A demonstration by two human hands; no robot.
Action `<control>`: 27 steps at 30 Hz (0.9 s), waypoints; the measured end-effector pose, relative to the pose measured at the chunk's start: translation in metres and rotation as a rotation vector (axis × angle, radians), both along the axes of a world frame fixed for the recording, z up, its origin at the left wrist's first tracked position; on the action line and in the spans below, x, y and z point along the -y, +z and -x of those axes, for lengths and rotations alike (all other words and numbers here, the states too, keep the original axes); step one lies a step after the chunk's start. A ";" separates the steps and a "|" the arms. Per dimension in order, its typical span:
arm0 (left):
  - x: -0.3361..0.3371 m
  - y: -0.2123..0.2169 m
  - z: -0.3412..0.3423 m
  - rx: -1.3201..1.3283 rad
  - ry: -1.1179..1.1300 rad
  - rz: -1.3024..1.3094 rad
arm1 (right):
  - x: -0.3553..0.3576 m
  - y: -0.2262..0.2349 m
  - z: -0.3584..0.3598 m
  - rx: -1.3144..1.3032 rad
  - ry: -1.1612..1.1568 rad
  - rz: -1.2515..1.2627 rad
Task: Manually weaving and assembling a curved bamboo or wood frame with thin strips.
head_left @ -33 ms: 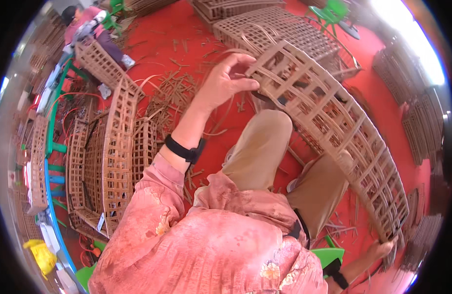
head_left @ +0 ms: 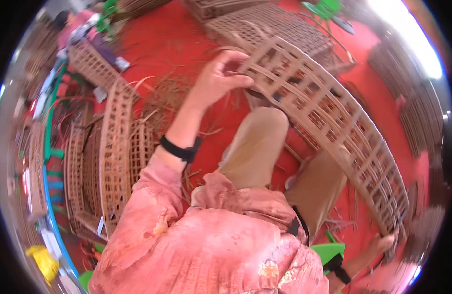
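Note:
A long brown open-weave basket (head_left: 329, 112) lies tilted across my lap, its lattice side turned up toward me. It runs from far middle down to near right. My left hand (head_left: 218, 78) is at its far left end, thumb and fingers pinching round the end edge. At the near right end, my right hand (head_left: 382, 242) is closed on the corner, its fingers partly hidden and small in the view. Loose strip ends stick out by that corner. Both wrists wear black bands.
More woven baskets (head_left: 116, 157) stand at left beside a table with a blue edge (head_left: 57, 206). Stacked panels (head_left: 270, 29) lie ahead; others line the right. Cut strips (head_left: 167, 98) litter the red floor. Another person (head_left: 81, 29) sits far left. A green chair (head_left: 326, 10) stands at the back.
The whole view has shifted slightly and blurred. Both hands keep their places on the basket, which looks barely moved.

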State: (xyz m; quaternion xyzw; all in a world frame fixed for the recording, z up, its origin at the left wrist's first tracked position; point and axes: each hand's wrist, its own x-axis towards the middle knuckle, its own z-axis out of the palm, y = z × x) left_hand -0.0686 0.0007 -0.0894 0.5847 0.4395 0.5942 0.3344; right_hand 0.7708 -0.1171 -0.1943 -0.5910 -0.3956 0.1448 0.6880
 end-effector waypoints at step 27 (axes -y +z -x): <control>0.090 -0.016 0.005 -0.002 0.201 0.072 | -0.046 0.104 0.127 0.222 -0.101 0.419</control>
